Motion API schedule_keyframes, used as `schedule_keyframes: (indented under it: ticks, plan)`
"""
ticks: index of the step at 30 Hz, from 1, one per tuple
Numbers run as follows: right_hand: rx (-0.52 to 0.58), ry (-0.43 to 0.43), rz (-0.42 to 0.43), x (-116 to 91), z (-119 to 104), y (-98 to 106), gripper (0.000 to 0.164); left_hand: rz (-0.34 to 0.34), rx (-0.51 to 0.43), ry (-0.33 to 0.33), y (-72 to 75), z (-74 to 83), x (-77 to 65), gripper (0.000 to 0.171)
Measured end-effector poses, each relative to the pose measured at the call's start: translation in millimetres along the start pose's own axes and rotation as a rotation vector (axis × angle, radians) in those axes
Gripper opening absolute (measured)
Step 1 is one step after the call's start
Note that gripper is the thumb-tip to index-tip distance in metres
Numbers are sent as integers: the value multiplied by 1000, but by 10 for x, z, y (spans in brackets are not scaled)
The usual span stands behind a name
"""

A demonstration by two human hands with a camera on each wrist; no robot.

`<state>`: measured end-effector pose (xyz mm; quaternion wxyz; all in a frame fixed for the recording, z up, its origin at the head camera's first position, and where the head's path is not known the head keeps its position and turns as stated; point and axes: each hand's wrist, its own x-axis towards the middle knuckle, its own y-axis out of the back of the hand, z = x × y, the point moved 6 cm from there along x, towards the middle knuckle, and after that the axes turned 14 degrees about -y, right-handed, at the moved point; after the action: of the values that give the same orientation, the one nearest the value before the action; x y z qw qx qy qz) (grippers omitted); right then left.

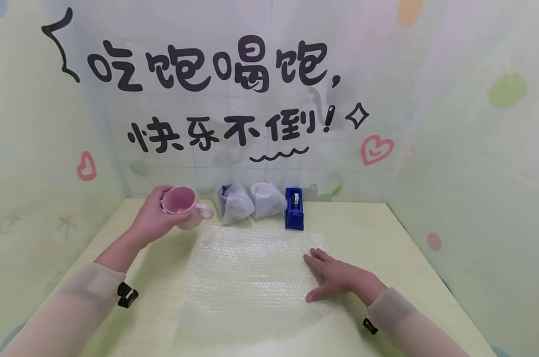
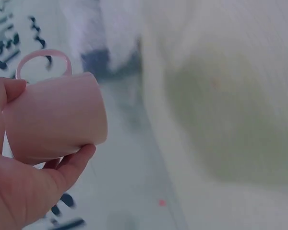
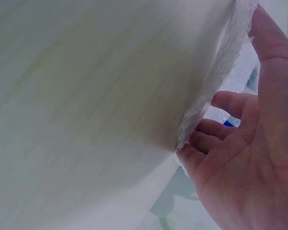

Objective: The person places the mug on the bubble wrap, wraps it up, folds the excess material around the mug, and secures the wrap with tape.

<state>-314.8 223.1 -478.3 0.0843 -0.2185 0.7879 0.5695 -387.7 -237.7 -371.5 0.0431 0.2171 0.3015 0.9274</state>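
clear bubble wrap (image 1: 256,277) is the biggest thing you are working with: one sheet spread flat in the middle of the table (image 1: 412,258). it looks light, soft and limp, likely to slide or lift, so pin it or take it by an edge. your right hand (image 1: 341,280) lies on its right edge, fingers straight and spread, gripping nothing. in the right wrist view the fingers (image 3: 206,134) meet the sheet's edge (image 3: 221,72).

your left hand (image 1: 151,218) holds the pink mug (image 1: 182,206) up off the table, left of the sheet, fingers curled round the body, handle (image 2: 43,60) free. it looks hard, smooth and breakable; keep hold of the body.

behind the sheet stand two wrapped bundles (image 1: 249,202) and a blue tape dispenser (image 1: 294,208).

wall writing (image 1: 216,94) reads 吃饱喝饱,快乐不倒! no label shows on the mug.
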Motion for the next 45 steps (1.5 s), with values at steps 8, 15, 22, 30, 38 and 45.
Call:
schedule_keyframes:
  ticks: [8, 15, 22, 30, 38, 45]
  plan:
    - [16, 3, -1, -27, -7, -15, 116, -172, -93, -132, -628, 699, -19, 89]
    - [15, -1, 10, -37, -8, -18, 116, -322, -199, -171, -1248, 882, -67, 85]
    - [22, 8, 20, -47, 12, -30, 117, -396, -249, -180, -1691, 877, -62, 80]
    - [17, 10, 18, -31, 14, -13, 116, -411, -285, -166, -1906, 755, -129, 88]
    - [14, 20, 25, -16, -1, 1, 116, -255, -232, -89, -1953, 617, -251, 100]
    - [18, 15, 30, -21, 11, -23, 115, -168, -190, -92, -1987, 610, -334, 80]
